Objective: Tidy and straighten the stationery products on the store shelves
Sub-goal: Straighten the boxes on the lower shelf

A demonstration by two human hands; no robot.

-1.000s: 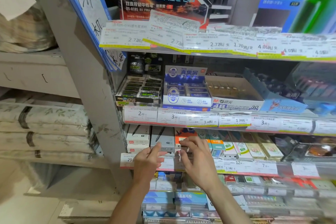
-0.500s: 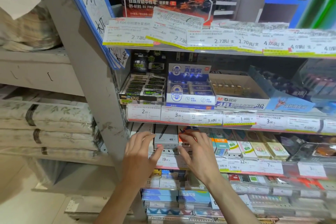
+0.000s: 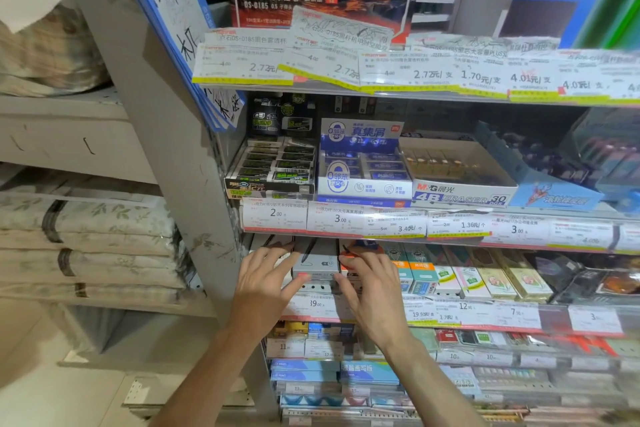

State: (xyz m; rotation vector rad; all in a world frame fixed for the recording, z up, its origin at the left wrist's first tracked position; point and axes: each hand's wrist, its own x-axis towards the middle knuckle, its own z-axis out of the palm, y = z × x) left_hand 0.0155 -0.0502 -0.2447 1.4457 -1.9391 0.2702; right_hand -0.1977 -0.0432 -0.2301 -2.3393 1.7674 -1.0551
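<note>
- Store shelves [image 3: 450, 243] fill my view; the grey pen box [image 3: 316, 262] stands at the left end of the third shelf, near its front edge.
- My left hand [image 3: 268, 282] and right hand [image 3: 372, 291] bracket it with spread, open fingers, not grasping.
- I should press both sides evenly and square it with the price rail [image 3: 485, 317].
- Compared with a second ago, both hands are higher and further in.

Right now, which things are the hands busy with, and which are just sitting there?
Busy with:
left hand
right hand
grey pen box between them
orange box under the right fingers

Just sitting there:
4B eraser box
blue eraser box
folded cloth
</note>
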